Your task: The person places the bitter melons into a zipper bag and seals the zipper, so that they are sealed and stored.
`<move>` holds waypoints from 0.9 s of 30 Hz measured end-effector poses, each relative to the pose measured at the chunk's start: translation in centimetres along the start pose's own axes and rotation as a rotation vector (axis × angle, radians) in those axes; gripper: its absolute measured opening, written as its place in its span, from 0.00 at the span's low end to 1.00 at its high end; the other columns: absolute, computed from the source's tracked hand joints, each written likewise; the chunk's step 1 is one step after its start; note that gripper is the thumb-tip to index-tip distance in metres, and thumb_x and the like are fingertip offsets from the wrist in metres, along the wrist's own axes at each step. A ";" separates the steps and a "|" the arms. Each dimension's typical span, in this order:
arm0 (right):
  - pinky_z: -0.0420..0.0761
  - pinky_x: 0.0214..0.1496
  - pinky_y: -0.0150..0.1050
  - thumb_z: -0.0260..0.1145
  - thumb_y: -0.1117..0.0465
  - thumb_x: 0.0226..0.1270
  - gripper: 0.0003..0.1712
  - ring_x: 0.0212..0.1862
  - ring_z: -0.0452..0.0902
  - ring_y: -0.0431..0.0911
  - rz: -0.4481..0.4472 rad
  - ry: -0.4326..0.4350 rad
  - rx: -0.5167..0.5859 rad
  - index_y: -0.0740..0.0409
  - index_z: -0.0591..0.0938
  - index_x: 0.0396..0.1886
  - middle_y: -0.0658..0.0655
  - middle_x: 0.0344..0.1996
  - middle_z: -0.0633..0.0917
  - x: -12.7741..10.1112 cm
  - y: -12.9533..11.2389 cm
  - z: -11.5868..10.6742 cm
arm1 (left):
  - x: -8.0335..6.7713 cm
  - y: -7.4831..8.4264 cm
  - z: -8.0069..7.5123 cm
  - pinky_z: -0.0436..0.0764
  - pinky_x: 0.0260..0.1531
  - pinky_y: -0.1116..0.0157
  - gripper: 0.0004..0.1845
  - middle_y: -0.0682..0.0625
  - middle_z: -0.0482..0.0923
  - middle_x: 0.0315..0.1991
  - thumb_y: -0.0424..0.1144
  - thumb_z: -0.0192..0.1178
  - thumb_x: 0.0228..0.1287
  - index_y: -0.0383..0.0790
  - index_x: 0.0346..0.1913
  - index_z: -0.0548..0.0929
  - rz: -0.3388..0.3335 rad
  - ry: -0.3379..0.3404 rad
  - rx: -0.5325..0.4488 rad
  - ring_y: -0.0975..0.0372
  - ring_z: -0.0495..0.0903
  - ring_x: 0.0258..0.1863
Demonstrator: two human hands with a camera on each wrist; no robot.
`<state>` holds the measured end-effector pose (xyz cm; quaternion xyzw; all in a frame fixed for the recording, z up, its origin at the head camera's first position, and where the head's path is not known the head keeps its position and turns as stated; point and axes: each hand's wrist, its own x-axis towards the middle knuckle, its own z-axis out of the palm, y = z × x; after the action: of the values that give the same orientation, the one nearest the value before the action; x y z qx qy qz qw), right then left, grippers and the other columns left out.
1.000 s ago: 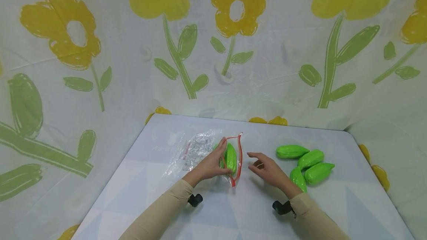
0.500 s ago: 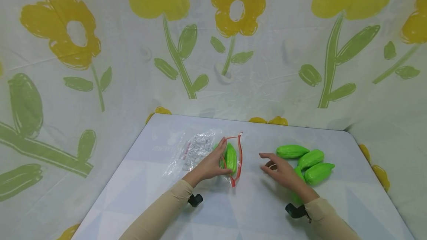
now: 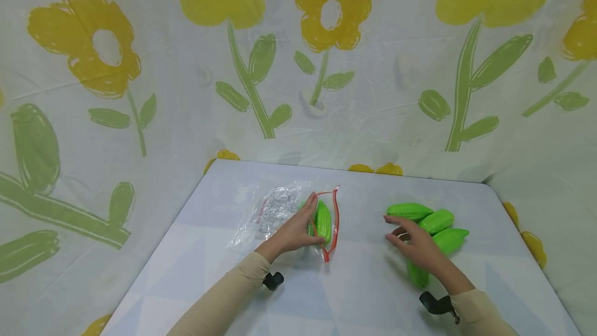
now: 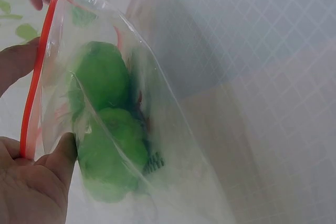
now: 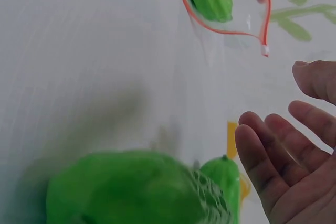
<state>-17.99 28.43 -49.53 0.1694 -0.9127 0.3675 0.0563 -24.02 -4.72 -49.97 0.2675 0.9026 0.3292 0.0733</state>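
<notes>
A clear plastic zip bag with a red zip edge lies on its side, its mouth gaping to the right. My left hand holds it at the mouth, thumb and fingers spread apart along the rim. Inside are bright green, ridged gourd-like vegetables; one shows at the opening. My right hand hovers over a loose group of similar green gourds, partly hiding them. Its fingers are loosely bent with nothing between them, and one gourd lies below it in the right wrist view.
The pale table has a rounded far right corner. Behind and beside it hangs a white cloth printed with yellow flowers. A black wrist camera sits under the left sleeve, another by the right.
My right hand has moved right, away from the bag mouth, and now overlaps the loose green gourds. The left hand and the bag stay where they were.
</notes>
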 end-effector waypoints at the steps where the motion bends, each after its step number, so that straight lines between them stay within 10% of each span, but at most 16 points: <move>1: 0.80 0.43 0.35 0.61 0.52 0.65 0.26 0.44 0.78 0.41 0.006 0.002 0.001 0.50 0.72 0.62 0.56 0.56 0.77 -0.2 0.0 -0.2 | 0.0 0.0 0.0 0.58 0.66 0.60 0.61 0.55 0.31 0.75 0.54 0.71 0.45 0.49 0.74 0.38 -0.003 -0.002 0.001 0.63 0.40 0.72; 27: 0.80 0.40 0.33 0.63 0.48 0.63 0.30 0.42 0.78 0.41 0.181 0.031 -0.098 0.52 0.71 0.63 0.57 0.51 0.79 -5.6 1.3 -3.8 | -0.1 -0.1 -0.1 0.58 0.66 0.58 0.61 0.58 0.29 0.74 0.54 0.71 0.45 0.43 0.74 0.40 0.006 0.004 0.000 0.62 0.41 0.72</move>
<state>-13.27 33.36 -48.90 0.0776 -0.9402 0.3285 0.0452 -24.04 -4.89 -50.01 0.2698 0.9018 0.3301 0.0705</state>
